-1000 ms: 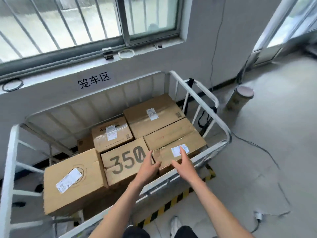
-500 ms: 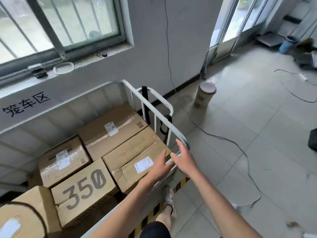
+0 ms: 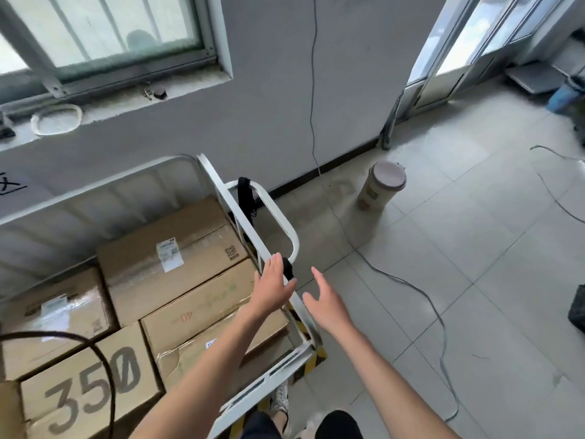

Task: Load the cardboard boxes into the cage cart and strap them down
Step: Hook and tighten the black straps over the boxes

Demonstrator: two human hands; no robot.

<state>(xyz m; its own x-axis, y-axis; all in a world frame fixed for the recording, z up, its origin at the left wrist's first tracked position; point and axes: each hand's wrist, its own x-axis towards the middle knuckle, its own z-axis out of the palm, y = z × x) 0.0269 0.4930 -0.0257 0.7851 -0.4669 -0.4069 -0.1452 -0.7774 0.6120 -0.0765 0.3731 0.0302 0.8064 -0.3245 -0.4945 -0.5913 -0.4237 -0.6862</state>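
Note:
The white cage cart [image 3: 278,217] stands against the wall with several cardboard boxes packed inside. One large box [image 3: 164,258] lies at the back, a long box [image 3: 202,305] sits in front of it, and a box marked 350 [image 3: 91,394] is at the lower left. A black strap [image 3: 245,194] hangs over the cart's right end rail, and a second black strap end [image 3: 288,269] shows lower on that rail. My left hand [image 3: 272,286] is open over the rail, right beside that lower strap end. My right hand [image 3: 326,302] is open just outside the cart, holding nothing.
A tan cylindrical tub with a lid [image 3: 381,186] stands on the tiled floor to the right. Cables [image 3: 411,286] trail across the floor. Yellow-black floor tape [image 3: 316,356] marks the cart's corner. A white loop [image 3: 57,118] lies on the window sill.
The view has swung right along the cart. Both hands have left the front box's top and moved to the cart's right end rail, fingers spread.

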